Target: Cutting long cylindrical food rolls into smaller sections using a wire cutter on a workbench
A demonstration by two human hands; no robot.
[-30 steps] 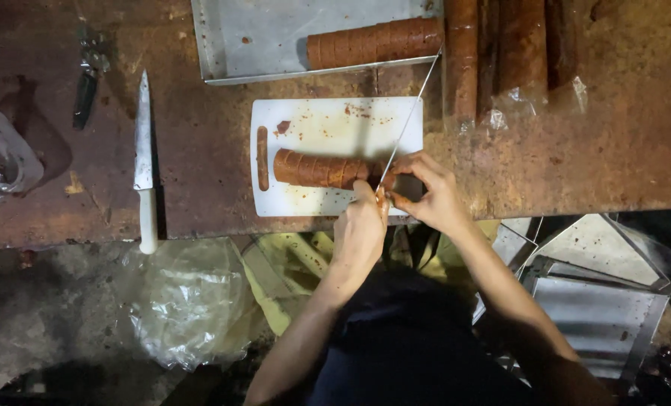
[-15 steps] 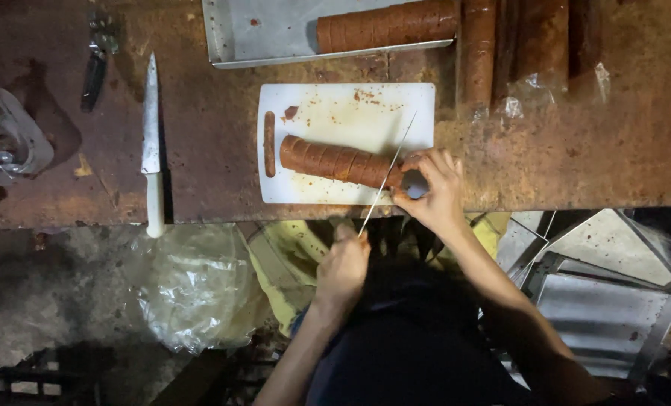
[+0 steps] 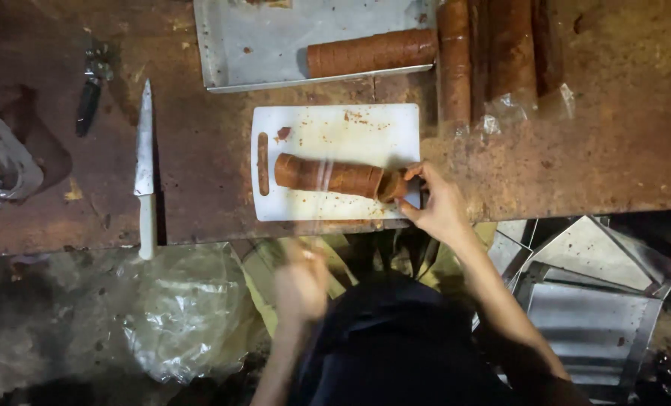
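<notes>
**Casing stripped back, roll held at its right end**

Since the earlier frame, your left hand [image 3: 302, 282] has dropped below the table edge, blurred, drawing a clear film strip [image 3: 319, 197]; its grip cannot be told. Your right hand [image 3: 435, 203] pinches the right end of the brown roll [image 3: 328, 175], which lies lengthwise left-to-right on the white cutting board [image 3: 335, 128], centre frame. Knife [image 3: 146, 165] lies left on the rusty table [image 3: 591, 158].

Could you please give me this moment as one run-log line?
right hand: holds brown roll end | left hand: blurred, off table | roll: on white cutting board | knife: left, untouched
</notes>
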